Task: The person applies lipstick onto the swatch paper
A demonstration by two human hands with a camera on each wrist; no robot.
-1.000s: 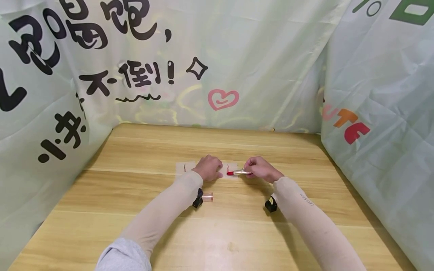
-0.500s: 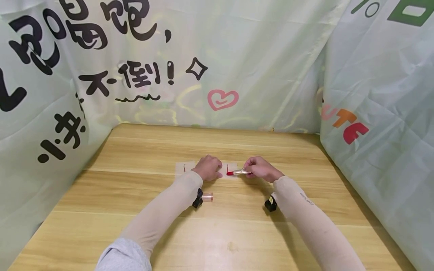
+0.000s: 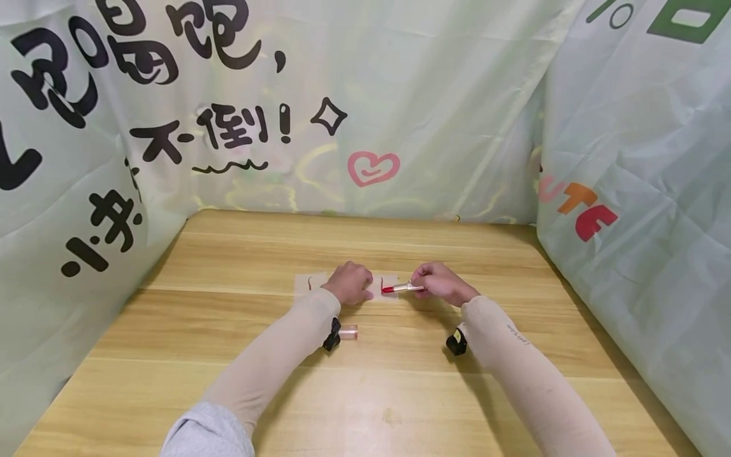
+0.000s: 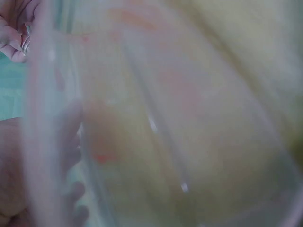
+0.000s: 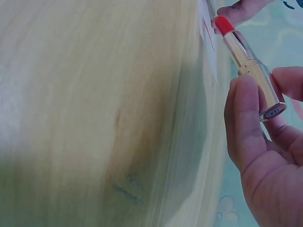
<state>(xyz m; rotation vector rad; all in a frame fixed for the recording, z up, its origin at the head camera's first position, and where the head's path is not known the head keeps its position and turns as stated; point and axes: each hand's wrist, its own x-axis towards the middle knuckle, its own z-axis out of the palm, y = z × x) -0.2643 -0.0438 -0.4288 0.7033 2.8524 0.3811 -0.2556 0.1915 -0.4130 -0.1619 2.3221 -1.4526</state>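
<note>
My right hand (image 3: 442, 284) pinches a lipstick (image 3: 408, 287) between thumb and fingers. It has a shiny gold and silver tube (image 5: 258, 78) and a red bullet (image 5: 224, 24), which points left. In the head view the red tip is right at a dark red line on a thin pale paper (image 3: 391, 280). My left hand (image 3: 349, 283) rests on the paper's middle, fingers toward the right, and hides that part. Another short red mark shows on the paper left of this hand. Close to the left wrist camera, a clear pinkish cap (image 4: 156, 123) fills most of that view.
The same pinkish cap (image 3: 349, 332) lies on the wooden table (image 3: 394, 381), partly behind the left wrist's black camera (image 3: 332, 335). Another black camera (image 3: 456, 343) sits on the right wrist. Printed cloth (image 3: 445, 114) hangs around the back and sides.
The lipstick's red tip has moved slightly away from me along the paper, and the tube lies a little flatter in view. The left hand stays on the paper. The head view shifts slightly.
</note>
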